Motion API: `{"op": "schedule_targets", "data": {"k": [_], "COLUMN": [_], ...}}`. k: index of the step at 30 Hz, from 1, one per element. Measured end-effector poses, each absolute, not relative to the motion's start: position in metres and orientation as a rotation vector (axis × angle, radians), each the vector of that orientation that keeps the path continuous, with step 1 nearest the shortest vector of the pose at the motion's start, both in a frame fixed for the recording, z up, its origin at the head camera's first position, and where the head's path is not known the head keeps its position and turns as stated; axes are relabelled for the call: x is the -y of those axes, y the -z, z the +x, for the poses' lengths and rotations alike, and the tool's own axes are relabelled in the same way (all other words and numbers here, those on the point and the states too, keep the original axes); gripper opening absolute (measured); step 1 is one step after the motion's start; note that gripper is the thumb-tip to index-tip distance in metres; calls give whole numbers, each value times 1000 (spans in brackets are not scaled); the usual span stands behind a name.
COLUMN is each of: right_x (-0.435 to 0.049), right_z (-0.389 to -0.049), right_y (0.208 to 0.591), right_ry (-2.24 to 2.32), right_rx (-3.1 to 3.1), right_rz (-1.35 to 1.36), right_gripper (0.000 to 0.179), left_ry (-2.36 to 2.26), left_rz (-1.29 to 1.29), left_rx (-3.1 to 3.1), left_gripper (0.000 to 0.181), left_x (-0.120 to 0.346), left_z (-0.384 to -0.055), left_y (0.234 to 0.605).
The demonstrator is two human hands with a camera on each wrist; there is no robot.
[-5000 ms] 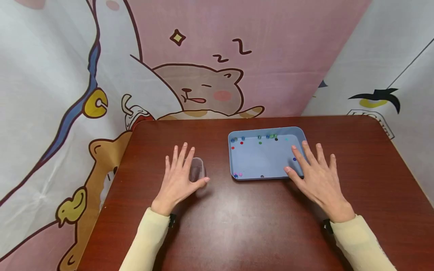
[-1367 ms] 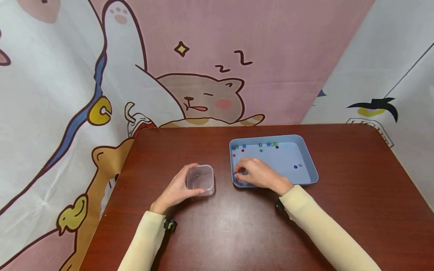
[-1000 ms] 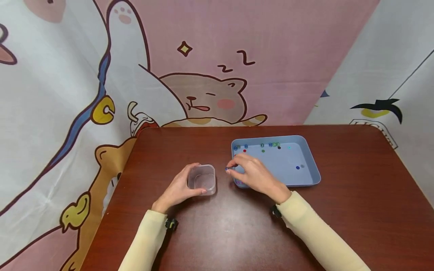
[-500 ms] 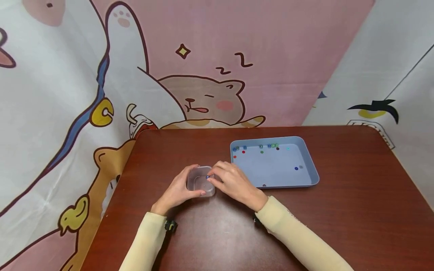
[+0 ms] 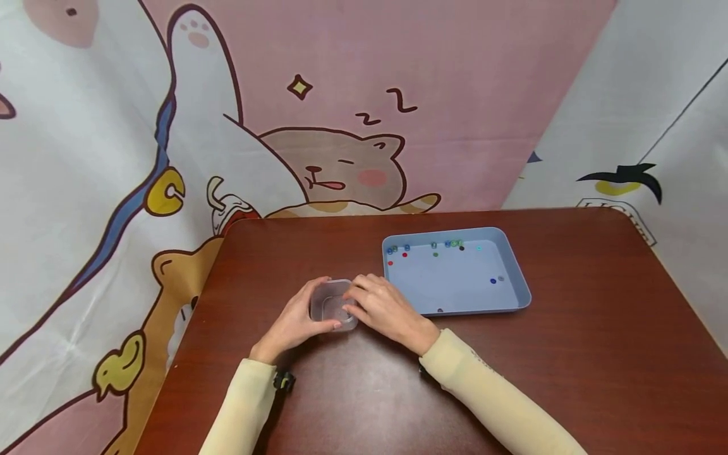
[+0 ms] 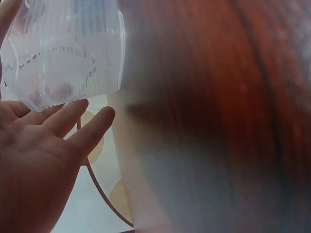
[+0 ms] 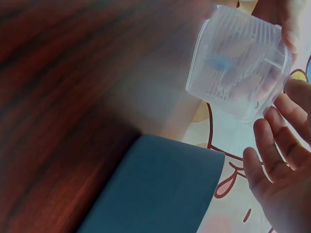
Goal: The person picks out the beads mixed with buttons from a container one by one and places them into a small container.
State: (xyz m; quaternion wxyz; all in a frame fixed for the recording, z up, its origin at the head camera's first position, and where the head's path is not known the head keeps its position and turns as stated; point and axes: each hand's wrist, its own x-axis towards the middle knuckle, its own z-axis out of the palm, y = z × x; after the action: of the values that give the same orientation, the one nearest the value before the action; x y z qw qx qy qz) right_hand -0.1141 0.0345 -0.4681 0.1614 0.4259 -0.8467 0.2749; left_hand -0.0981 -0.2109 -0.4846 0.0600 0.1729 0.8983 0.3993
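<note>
A small clear plastic container [image 5: 335, 308] stands on the table, left of the tray. My left hand [image 5: 296, 319] grips it from the left, with the thumb at the front and fingers behind. Over its right rim is my right hand [image 5: 383, 309], thumb and forefinger apart and nothing seen between them. In the right wrist view its fingers are loosely bent beside the container [image 7: 243, 85]. A blurred blue spot [image 7: 221, 62], probably the marble, shows through the container's wall. The blue-grey tray [image 5: 443, 284] holds several glass marbles along its back wall; its front left corner is hidden by my right hand.
Small flat coloured pieces lie in the tray: a red one [image 5: 404, 255], a green one [image 5: 435, 254], a dark blue one [image 5: 493, 281] and others. The brown table [image 5: 364, 392] ends at a printed curtain [image 5: 466, 126] behind and at the left.
My left hand has taken hold of the container. My right hand went to the tray's front left corner, pinched a blue marble, carried it left over the container and let it go.
</note>
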Motion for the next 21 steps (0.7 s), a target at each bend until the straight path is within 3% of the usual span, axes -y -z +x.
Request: {"op": "schedule_targets", "data": {"k": [9,21], "right_x": [-60,-142], "right_z": [-101,-87], "right_y": [455,430], "right_ry": [-921,-1006], "right_rx": [2455,2520], "right_rz": [1096,856], "right_gripper": [18,30], "left_ry": [-1238,-1202], "left_rz": [517,455], "left_rx": [-2706,-2675], "left_gripper": [105,109], "left_x": [210,212], "left_z": [-95,-93], "left_y": [485,482]}}
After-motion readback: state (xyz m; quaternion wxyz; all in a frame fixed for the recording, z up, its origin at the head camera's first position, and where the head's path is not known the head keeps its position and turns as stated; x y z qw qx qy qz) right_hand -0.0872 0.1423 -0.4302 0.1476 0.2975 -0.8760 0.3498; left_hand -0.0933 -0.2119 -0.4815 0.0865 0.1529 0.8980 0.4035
